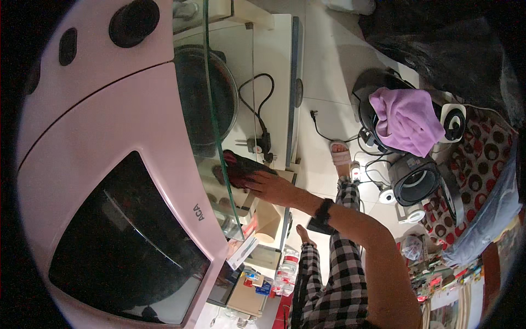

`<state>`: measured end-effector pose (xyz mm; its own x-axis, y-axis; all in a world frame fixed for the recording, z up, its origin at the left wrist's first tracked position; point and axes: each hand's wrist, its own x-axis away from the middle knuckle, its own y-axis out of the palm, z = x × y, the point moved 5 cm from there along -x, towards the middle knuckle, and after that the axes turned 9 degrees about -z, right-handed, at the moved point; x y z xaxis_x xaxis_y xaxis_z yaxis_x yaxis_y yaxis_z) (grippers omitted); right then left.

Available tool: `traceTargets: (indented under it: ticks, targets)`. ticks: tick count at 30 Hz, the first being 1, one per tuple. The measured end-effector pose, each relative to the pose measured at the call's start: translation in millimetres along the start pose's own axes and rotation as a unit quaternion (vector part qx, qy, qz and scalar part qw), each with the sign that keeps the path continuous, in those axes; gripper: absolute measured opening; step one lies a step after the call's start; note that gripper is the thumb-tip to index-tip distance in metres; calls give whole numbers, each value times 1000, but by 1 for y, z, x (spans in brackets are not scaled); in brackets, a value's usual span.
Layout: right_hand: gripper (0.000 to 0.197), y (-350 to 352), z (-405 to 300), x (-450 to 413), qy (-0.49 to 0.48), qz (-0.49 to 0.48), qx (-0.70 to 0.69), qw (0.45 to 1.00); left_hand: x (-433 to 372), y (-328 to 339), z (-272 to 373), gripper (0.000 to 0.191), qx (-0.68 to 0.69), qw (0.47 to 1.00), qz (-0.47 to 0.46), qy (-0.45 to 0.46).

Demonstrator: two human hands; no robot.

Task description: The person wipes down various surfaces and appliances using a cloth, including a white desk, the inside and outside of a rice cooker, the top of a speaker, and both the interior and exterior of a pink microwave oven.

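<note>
My right hand [263, 185], with a dark band on its wrist, reaches in at the edge of a glass shelf [211, 103]. It grips a dark, reddish cloth [236, 166]; part of the cloth shows through the glass. Close to the cloth lies a black power cord with a plug [265, 140]. A dark round pan [201, 94] sits partly behind the glass. A large pink ACA appliance [164, 119] with a dark window fills the left side. My left hand is out of view.
A purple cloth [404, 119] covers part of a black appliance on the floor. Near it lie a black open container [415, 181], a power strip [355, 172] and loose cords. A foot in a sandal [340, 154] stands by the strip. Wrapped packages [285, 271] sit lower down.
</note>
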<state>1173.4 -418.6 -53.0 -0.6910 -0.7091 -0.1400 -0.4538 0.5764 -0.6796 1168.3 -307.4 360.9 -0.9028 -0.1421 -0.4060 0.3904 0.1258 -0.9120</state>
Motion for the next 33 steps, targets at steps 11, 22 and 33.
traceTargets:
  ticks: [11, 22, 33]
  targets:
    - [28, -140, 153, 60, 212, 320, -430, 817, 7, 8, -6, 58, 7, 1000, 5, -4]
    - [50, -69, 277, -2, 296, 197, -36, 934, 7, 19, -5, 59, -10, 1000, -6, -1]
    - [47, 1, 180, -51, 362, 180, -3, 915, -1, 24, -4, 60, -24, 1000, -18, 0]
